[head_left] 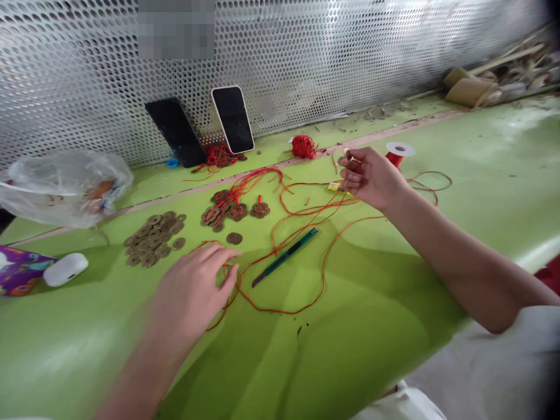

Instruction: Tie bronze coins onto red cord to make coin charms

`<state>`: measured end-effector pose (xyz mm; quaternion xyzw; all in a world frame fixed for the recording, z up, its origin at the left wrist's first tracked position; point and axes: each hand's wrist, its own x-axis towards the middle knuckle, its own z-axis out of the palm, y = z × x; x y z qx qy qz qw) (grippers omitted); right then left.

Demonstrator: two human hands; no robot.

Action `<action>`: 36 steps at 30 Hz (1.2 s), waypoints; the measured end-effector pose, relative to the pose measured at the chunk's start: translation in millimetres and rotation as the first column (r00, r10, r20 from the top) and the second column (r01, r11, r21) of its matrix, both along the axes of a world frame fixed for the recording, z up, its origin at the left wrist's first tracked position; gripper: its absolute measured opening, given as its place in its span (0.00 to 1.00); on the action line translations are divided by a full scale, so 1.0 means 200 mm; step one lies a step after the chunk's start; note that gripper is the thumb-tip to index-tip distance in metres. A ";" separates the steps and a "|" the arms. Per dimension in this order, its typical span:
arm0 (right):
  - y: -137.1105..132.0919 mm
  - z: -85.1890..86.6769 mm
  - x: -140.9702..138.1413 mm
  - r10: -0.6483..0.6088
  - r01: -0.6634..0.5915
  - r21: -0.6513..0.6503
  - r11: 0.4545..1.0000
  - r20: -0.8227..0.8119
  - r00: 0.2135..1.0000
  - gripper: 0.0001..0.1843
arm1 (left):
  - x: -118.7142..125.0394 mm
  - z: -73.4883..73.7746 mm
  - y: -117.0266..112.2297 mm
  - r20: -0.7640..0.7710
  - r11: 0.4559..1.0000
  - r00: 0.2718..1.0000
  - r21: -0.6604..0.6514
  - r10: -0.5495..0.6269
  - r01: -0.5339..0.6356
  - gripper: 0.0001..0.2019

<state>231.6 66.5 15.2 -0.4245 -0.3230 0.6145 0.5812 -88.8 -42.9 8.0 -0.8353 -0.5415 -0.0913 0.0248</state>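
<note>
On our worktop (481, 192), the red cord (294, 312) lies in loose loops, its strands slanting from our left hand (190, 294), toward the front edge, to our right hand (374, 178), nearer the back edge. The left, thumb parted from fingers, is closer to the near loops; the right's fingers curl, around what we cannot tell.

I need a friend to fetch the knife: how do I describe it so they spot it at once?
On the green table, look between the person's left hand and right hand. Among loops of red cord, a slim, dark-green knife lies slantwise, its blade towards the left hand. Its straight shape sets it apart from the curling cord and round coins nearby.
</note>
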 end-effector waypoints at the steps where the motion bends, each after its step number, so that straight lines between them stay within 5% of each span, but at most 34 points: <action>1: 0.00 0.00 0.00 0.002 -0.002 0.003 1.000 0.006 1.000 0.05 | 0.01 -0.01 0.00 -0.001 1.000 1.000 -0.018 -0.007 0.006 0.08; 10: -0.04 0.03 -0.04 -0.038 0.038 -0.014 0.999 0.016 0.999 0.08 | 0.12 -0.08 -0.01 0.049 0.999 0.998 -0.007 -0.034 0.035 0.06; 20: 0.00 0.05 0.05 -0.211 0.210 -0.023 0.977 -0.112 0.971 0.10 | 0.06 -0.07 0.01 0.010 0.990 0.997 0.121 -0.071 0.070 0.04; 30: 0.06 -0.05 0.06 -0.280 0.281 0.026 0.959 -0.029 0.960 0.11 | 0.05 -0.07 0.02 0.162 0.993 0.985 -0.115 0.053 -0.035 0.05; 36: 0.09 -0.11 0.08 -0.280 0.276 0.106 0.955 0.015 0.960 0.10 | 0.06 -0.04 0.02 0.147 0.990 0.986 -0.126 0.075 -0.057 0.05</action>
